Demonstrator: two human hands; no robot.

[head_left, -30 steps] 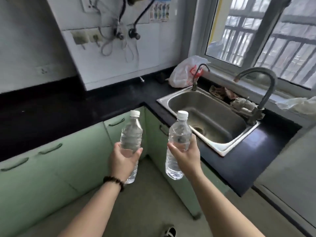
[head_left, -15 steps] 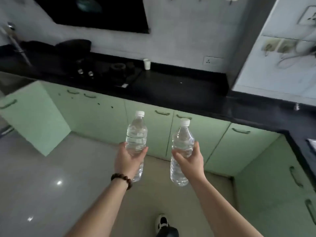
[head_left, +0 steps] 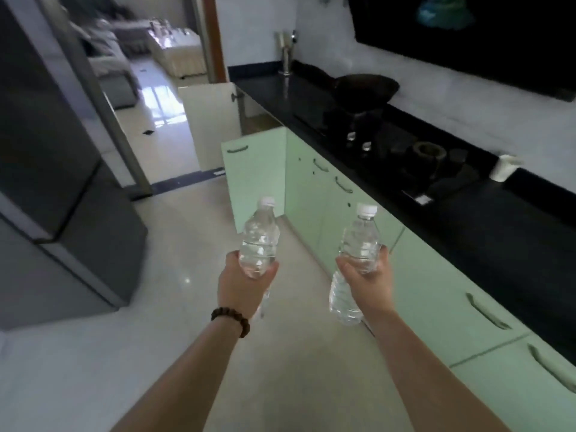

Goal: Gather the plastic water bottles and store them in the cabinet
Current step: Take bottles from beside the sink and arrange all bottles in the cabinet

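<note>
- Left hand (head_left: 241, 283), dark beaded bracelet (head_left: 232, 321) on the wrist, grip clamped round the middle of a clear plastic water bottle with a white cap (head_left: 259, 241); bottle upright, tilted slightly, held out in the air over the pale tiled floor (head_left: 174, 300).
- Right hand (head_left: 369, 282), grip clamped round a second clear plastic water bottle with white cap (head_left: 358, 244); upright, base sticking out below the hand.
- The two bottles are side by side, apart, not touching.
- Light green cabinet run (head_left: 436, 294) to the right, dark handles, doors near the hands closed.
- One green cabinet door (head_left: 254, 169) at the far end stands open, a pale door (head_left: 215, 123) open beyond it.
- Black desk (head_left: 486, 232) above the cabinets carries a gas hob (head_left: 405, 151), a dark wok (head_left: 366, 88) and a small white cup (head_left: 503, 168).
- Grey fridge (head_left: 53, 169) to the left.
- Doorway beyond, blurred room with a sofa (head_left: 106, 57).
</note>
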